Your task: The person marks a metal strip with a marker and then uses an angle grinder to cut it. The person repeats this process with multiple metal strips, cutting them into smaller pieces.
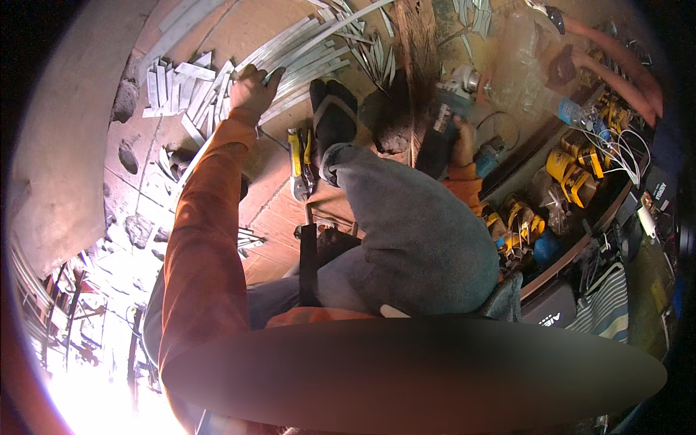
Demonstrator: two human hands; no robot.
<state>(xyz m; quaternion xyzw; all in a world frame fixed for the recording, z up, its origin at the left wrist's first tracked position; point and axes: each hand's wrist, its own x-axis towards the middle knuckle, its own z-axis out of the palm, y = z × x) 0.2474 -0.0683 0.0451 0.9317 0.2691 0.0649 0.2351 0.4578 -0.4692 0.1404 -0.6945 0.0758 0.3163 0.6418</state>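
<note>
My left hand (pixel 250 93), in an orange sleeve, reaches over a pile of flat grey metal strips (pixel 293 54) on the floor. Its fingers curl down onto the strips and appear to grip one; the fingertips are partly hidden among them. On the right, my right hand (pixel 464 145) is closed around the body of an angle grinder (pixel 448 109). The grinder's head and disc (pixel 466 77) point away from me, beside a rough wooden beam (pixel 417 43). Short cut strips (pixel 165 87) lie in a heap left of my left hand.
Yellow-handled pliers (pixel 299 163) lie near my sandalled foot (pixel 333 109). Yellow power tools (pixel 569 174), a plastic bottle (pixel 573 114) and white cables (pixel 625 156) crowd the right side. Another person's arms (pixel 616 80) reach in at upper right. Bright glare covers the lower left.
</note>
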